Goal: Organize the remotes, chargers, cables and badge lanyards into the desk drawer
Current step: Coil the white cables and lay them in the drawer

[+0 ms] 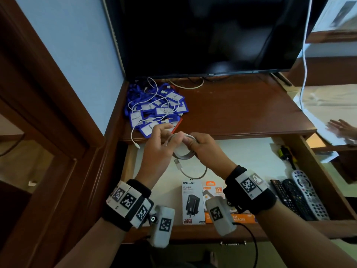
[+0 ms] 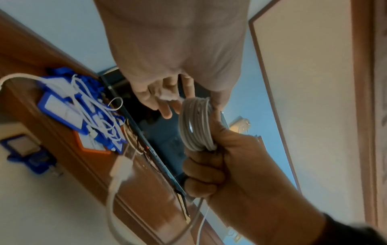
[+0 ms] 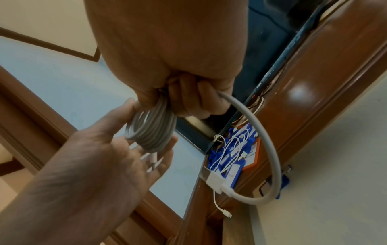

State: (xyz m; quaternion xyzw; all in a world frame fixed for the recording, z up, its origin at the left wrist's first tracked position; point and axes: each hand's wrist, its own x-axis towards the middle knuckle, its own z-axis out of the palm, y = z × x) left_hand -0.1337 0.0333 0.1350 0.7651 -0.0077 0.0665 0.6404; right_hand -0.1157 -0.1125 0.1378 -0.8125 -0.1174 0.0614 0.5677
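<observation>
Over the open drawer (image 1: 241, 157) my right hand (image 1: 193, 144) grips a coiled grey-white cable (image 1: 181, 152), fingers curled round the coil (image 3: 153, 131). My left hand (image 1: 170, 132) is beside it: the thumb touches the coil (image 2: 196, 126) and the fingers are spread, apart from it. The cable's loose end (image 3: 270, 149) hangs in a loop, ending in a white USB plug (image 1: 177, 163). Blue badge lanyards (image 1: 156, 107) lie piled on the desk top, tangled with thin white cables (image 1: 152, 97). In the drawer lie two charger boxes (image 1: 192, 202) and three remotes (image 1: 301, 198).
A dark TV (image 1: 208, 35) stands at the back of the wooden desk top (image 1: 241, 107). One white cable (image 1: 135, 140) hangs over the desk's front edge. A black and yellow item (image 1: 286, 153) lies at the drawer's back right. Another person's hand (image 1: 340, 128) shows at the far right.
</observation>
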